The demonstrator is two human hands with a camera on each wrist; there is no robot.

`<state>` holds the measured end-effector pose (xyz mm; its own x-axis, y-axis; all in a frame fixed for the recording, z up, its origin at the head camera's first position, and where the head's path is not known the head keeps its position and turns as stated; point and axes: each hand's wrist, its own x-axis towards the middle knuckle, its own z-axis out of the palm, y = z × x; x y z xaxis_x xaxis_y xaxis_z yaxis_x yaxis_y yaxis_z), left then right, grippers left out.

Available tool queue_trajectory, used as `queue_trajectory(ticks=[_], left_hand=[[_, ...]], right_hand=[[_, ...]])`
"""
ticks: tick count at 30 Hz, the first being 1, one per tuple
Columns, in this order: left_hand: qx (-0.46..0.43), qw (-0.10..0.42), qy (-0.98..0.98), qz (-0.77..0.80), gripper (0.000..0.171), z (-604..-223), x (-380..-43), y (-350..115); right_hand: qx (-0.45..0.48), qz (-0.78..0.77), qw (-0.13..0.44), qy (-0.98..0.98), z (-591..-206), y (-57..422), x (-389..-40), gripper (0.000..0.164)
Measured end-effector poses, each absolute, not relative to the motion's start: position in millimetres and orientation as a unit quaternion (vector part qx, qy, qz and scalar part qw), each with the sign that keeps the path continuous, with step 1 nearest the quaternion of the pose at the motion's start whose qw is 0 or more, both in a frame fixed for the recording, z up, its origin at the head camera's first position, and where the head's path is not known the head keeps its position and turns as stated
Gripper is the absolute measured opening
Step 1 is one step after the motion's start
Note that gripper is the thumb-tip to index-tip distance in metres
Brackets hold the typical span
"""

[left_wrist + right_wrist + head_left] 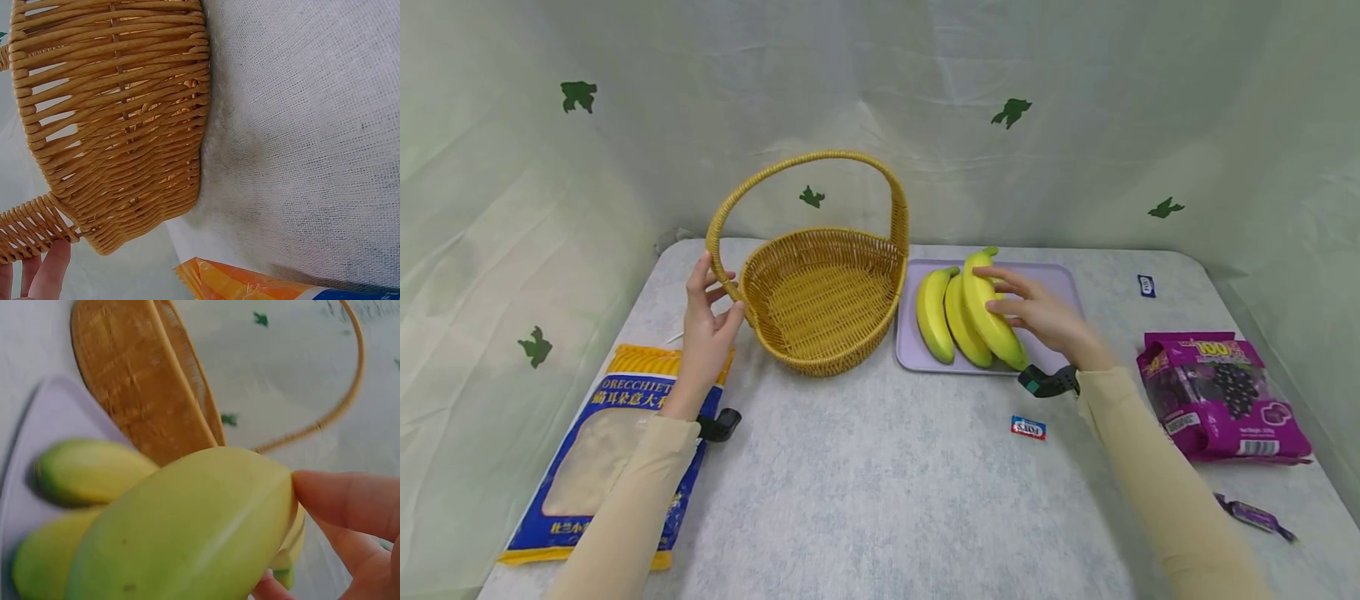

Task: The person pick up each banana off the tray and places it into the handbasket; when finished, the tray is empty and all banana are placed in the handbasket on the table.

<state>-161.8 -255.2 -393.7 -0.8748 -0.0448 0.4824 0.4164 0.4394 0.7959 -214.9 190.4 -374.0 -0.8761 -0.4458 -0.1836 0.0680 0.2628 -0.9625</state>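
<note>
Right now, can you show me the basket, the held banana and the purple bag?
Basket [829,310]: head view, on its woven bottom.
Held banana [187,528]: right wrist view, mid-body.
Purple bag [1228,390]: head view, on the grape picture.

Wicker basket; yellow, green-tipped bananas
Basket upright, arched handle raised; bananas side by side over lilac tray, one held.

Left arm and right arm extended forward, well apart, left grip pinching, right grip likewise pinching
</note>
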Motion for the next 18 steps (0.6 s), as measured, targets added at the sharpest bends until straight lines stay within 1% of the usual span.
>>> queue_trajectory(ticks=[8, 18], left_hand=[[-0.120, 0.227, -0.816, -0.518, 0.069, -393, -160, -254], [-0.120, 0.228, -0.819, -0.513, 0.071, -392, -160, -252]], right_hand=[[-0.167, -0.574, 0.252, 0.761, -367, 145, -213, 0.052], [-0.243, -0.560, 0.264, 0.747, -360, 85, -214, 0.050]])
